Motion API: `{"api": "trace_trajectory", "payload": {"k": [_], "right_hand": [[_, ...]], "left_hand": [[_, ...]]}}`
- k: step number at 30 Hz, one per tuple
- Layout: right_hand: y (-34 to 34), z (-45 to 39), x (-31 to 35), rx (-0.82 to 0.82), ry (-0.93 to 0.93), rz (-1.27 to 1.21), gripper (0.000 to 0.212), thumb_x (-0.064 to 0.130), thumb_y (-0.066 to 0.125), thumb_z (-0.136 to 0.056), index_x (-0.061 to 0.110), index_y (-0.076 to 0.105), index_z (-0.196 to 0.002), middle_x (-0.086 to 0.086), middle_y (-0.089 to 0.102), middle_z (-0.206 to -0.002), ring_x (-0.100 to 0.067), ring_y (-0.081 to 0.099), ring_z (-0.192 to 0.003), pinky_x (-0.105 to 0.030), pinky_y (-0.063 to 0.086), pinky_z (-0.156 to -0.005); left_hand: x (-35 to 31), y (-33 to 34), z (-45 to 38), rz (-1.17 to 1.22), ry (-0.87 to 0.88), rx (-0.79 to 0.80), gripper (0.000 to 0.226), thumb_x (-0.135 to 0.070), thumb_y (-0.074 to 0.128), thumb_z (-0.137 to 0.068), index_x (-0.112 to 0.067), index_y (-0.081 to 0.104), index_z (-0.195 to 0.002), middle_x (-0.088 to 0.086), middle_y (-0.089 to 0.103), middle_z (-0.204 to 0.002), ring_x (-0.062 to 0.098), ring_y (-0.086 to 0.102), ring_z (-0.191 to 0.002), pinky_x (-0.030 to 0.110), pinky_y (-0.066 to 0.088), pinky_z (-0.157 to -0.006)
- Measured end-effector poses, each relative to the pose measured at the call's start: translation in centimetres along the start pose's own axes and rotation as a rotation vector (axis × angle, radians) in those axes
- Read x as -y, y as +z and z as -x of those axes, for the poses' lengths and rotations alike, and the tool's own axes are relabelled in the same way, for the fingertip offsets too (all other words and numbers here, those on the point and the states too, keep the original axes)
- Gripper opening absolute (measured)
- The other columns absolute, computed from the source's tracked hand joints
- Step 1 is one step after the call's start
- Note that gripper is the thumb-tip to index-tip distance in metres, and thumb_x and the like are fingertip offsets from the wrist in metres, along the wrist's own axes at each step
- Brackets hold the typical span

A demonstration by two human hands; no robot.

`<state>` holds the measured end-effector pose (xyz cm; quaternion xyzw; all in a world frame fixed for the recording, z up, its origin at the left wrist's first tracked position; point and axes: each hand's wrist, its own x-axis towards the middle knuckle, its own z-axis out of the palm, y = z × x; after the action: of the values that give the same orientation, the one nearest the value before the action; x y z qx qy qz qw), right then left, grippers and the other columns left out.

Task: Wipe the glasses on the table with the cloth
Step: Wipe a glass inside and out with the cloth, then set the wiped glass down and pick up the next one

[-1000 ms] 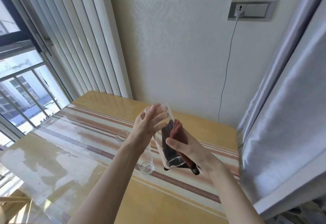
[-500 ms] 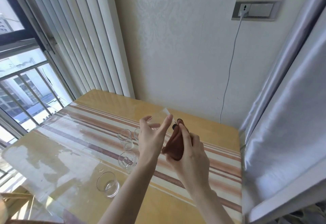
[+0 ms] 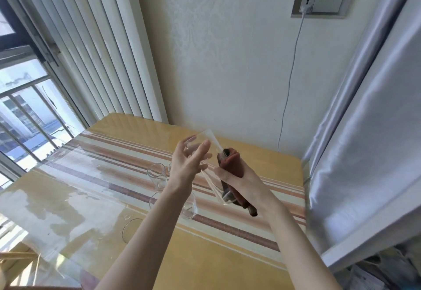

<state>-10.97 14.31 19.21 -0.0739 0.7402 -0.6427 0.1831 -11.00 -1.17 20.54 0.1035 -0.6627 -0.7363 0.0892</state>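
Observation:
I hold a tall clear glass [image 3: 210, 143] tilted above the table, its base up and away, its mouth down toward me. My left hand [image 3: 188, 164] grips the upper end with spread fingers. My right hand [image 3: 241, 181] presses a dark reddish-brown cloth [image 3: 231, 167] against the glass's right side; the cloth's tail hangs below my wrist. Three more clear glasses stand on the table: one [image 3: 157, 174] left of my left wrist, one [image 3: 189, 207] partly hidden under my forearm, and one [image 3: 129, 229] nearest me, only its rim showing.
The wooden table [image 3: 141, 127] carries a striped runner under a clear sheet. A wall with a socket and a white cable [image 3: 289, 89] stands behind it. White blinds and a window are at left, a grey curtain [image 3: 364, 111] at right.
The glass has turned in my hands: the cloth went from inside it, to bunched at its end, to pressed along its side. The view has shifted a little.

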Motion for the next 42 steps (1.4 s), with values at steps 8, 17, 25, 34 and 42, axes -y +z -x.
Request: {"api": "trace_trajectory", "payload": {"k": [8, 17, 25, 34, 42], "right_hand": [[1.7, 0.8, -2.9, -0.210, 0.200, -0.244, 0.067, 0.054, 0.082, -0.058, 0.016, 0.061, -0.109, -0.017, 0.070, -0.090, -0.032, 0.068, -0.074, -0.034, 0.057, -0.066], [0.5, 2.8, -7.8, -0.443, 0.289, -0.269, 0.033, 0.030, 0.078, -0.078, 0.015, 0.064, -0.104, -0.004, 0.070, -0.085, -0.017, 0.067, -0.072, -0.026, 0.055, -0.062], [-4.5, 4.5, -15.7, -0.611, 0.387, 0.050, 0.047, 0.047, 0.065, -0.083, 0.017, 0.058, -0.118, -0.004, 0.066, -0.108, -0.019, 0.063, -0.096, -0.017, 0.043, -0.066], [-10.0, 2.1, -21.2, -0.682, 0.380, 0.133, 0.027, 0.014, 0.061, -0.090, 0.018, 0.063, -0.117, -0.003, 0.060, -0.112, -0.017, 0.056, -0.107, -0.020, 0.036, -0.089], [-10.4, 1.9, -23.5, -0.678, 0.355, 0.188, 0.024, 0.021, 0.059, -0.092, 0.023, 0.062, -0.116, -0.001, 0.059, -0.113, -0.014, 0.054, -0.104, -0.025, 0.039, -0.089]], "left_hand": [[4.2, 1.0, 1.7, 0.028, 0.067, -0.165, 0.058, -0.035, 0.072, -0.080, -0.022, 0.041, -0.127, 0.006, 0.060, -0.118, 0.022, 0.062, -0.110, 0.043, 0.051, -0.094], [8.9, 3.9, 2.0, -0.251, 0.158, -0.081, 0.069, -0.027, 0.079, -0.075, -0.023, 0.036, -0.129, -0.009, 0.051, -0.112, 0.018, 0.057, -0.112, 0.036, 0.049, -0.091], [14.0, 9.0, -1.6, -0.541, 0.017, 0.231, 0.071, -0.024, 0.081, -0.071, -0.023, 0.038, -0.127, -0.004, 0.052, -0.121, 0.019, 0.047, -0.118, 0.030, 0.034, -0.089], [20.2, 15.2, -8.1, -0.664, -0.060, 0.300, 0.077, -0.020, 0.078, -0.074, -0.018, 0.032, -0.136, 0.001, 0.048, -0.135, 0.020, 0.045, -0.125, 0.031, 0.038, -0.091], [21.7, 16.3, -9.8, -0.715, -0.047, 0.327, 0.076, -0.026, 0.076, -0.076, -0.017, 0.031, -0.138, 0.002, 0.046, -0.138, 0.021, 0.045, -0.126, 0.030, 0.035, -0.086]]}}
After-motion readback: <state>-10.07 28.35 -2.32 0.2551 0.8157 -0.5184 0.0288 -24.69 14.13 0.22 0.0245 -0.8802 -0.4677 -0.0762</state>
